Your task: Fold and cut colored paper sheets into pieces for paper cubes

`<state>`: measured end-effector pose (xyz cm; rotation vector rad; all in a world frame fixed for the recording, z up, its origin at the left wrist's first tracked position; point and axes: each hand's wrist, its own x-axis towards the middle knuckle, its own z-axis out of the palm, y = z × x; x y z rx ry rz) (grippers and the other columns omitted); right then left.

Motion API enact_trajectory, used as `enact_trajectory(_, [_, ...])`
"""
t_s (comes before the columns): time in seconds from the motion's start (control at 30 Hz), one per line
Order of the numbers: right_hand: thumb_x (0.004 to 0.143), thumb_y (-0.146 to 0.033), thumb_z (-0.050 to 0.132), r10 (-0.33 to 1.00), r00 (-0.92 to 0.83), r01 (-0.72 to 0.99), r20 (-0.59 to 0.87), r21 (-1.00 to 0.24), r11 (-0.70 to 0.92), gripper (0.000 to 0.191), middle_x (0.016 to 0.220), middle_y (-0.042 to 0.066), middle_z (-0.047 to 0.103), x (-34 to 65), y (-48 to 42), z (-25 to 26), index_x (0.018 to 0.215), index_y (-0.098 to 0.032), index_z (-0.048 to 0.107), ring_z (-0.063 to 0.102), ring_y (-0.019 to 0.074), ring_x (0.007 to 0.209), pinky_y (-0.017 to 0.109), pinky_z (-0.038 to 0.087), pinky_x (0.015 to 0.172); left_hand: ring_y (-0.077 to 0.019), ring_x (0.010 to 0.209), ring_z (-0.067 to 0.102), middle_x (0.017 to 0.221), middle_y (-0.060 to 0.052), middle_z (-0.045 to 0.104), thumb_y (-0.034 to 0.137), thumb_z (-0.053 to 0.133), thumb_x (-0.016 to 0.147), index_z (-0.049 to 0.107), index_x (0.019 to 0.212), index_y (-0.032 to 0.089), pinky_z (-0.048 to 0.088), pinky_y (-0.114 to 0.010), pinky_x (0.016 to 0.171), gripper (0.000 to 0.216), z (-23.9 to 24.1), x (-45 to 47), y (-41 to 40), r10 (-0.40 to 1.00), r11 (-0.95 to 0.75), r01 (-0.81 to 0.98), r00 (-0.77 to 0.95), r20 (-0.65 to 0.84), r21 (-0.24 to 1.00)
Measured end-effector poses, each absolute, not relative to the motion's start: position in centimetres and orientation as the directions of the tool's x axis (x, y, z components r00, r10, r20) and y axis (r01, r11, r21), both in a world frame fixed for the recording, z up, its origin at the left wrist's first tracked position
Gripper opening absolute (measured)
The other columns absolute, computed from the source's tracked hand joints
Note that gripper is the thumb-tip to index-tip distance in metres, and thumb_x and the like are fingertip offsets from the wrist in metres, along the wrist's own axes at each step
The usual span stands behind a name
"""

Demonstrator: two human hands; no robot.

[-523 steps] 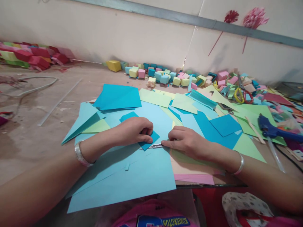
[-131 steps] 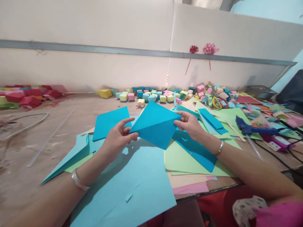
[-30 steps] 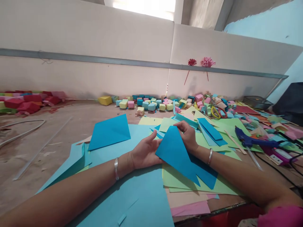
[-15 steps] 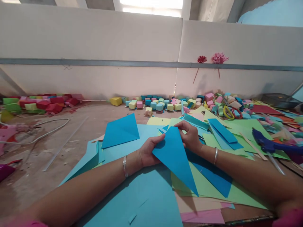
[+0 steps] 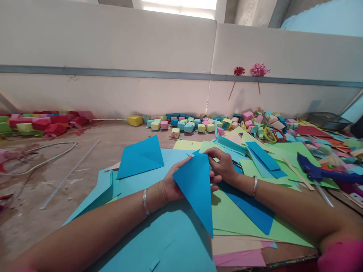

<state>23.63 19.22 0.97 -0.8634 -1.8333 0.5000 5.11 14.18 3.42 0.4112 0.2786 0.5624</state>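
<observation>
"Blue paper triangle [image 5: 195, 185] first. Where is it, from your end?"

"On my feed it lies over the left hand [image 5: 173, 186], across the palm, long point angled down toward the wearer. That hand's spread: thumb along the upper edge, fingertips showing past the paper's right side."

"And the right hand [image 5: 225, 166]?"

"I get it pinching the triangle's top corner, thumb and index."

"Around them, quick?"

"Light blue sheet [image 5: 170, 226] below the left hand. Darker blue strip [image 5: 249, 209] under the right wrist, lying on green paper [image 5: 227, 215]. Four-sided blue sheet [image 5: 141, 156] beyond the left wrist."

"Right side?"

"Dark blue glue gun [image 5: 317, 172], well right of the right hand, wooden stick [image 5: 297, 173] between. Scissors [image 5: 269, 135], yellow and red handles, farther off past that hand."

"Far side?"

"Small paper cubes [image 5: 188, 127] beyond both hands, on the worktop [image 5: 109, 145], along the wall [image 5: 159, 94]. I've also got silver bracelets [image 5: 255, 186], one per wrist."
</observation>
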Motion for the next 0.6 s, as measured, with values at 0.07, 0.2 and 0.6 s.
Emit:
enact_trajectory(0.07, [0.086, -0.024, 0.051, 0.746, -0.250, 0.355, 0.617, -0.659, 0.663, 0.016, 0.089, 0.002, 0.071, 23.6, 19.3, 0.8, 0.093, -0.023, 0.066, 0.066, 0.0174, 0.080, 0.032, 0.053, 0.076, -0.0305, 0.108, 0.065, 0.100, -0.013, 0.074, 0.037, 0.055, 0.087, 0.067, 0.101, 0.010, 0.038, -0.048, 0.104, 0.032, 3.5, 5.1, 14.4, 0.584, 0.757, -0.450, 0.791, -0.183, 0.474])
enact_trajectory(0.2, [0.087, -0.019, 0.049, 0.680, -0.278, 0.412, 0.679, -0.555, 0.723, 0.035, 0.111, 0.008, 0.068, 23.6, 19.6, 0.7, 0.122, -0.021, 0.057, 0.066, 0.0208, 0.094, 0.036, 0.055, 0.080, -0.0299, 0.095, 0.070, 0.094, -0.013, 0.074, 0.029, 0.056, 0.085, 0.064, 0.106, 0.011, 0.047, -0.049, 0.096, 0.029, 3.8, 4.9, 15.2, 0.703, 0.679, -0.493, 0.651, -0.288, 0.543])
enact_trajectory(0.6, [0.083, -0.033, 0.071, 0.153, -0.706, 0.369, 0.692, 0.175, 0.913, 0.048, 0.117, -0.013, 0.069, 24.5, 17.2, 1.9, 0.122, -0.057, 0.055, 0.063, 0.0168, 0.110, 0.040, 0.038, 0.112, -0.0181, 0.058, 0.064, 0.068, -0.003, 0.067, 0.011, 0.063, 0.068, 0.064, 0.097, 0.014, 0.052, -0.031, 0.061, 0.029, 2.8, 3.5, 17.3, 0.868, 0.484, -0.500, 0.382, -0.319, 0.718])
